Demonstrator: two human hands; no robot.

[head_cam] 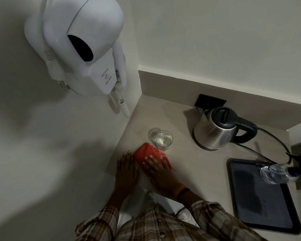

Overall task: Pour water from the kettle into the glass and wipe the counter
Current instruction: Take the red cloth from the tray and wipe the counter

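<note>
Glass [164, 140] has water, kettle [215, 129] back on base far right: pour done. R hand [157, 168] flat on cloth [150, 156], L hand [127, 168] flat on counter [189, 167]; wipe underway.

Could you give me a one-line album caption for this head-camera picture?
Right hand presses a folded red cloth on the beige counter beside a water-filled clear glass; steel kettle rests behind.

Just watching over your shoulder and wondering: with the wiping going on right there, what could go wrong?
The red cloth under the right hand lies right beside the glass, which holds water; a forward swipe might knock it over. The left hand rests flat near the counter edge, so the cloth could slide off there. The kettle cord loops nearby and could snag a wider sweep.
</note>
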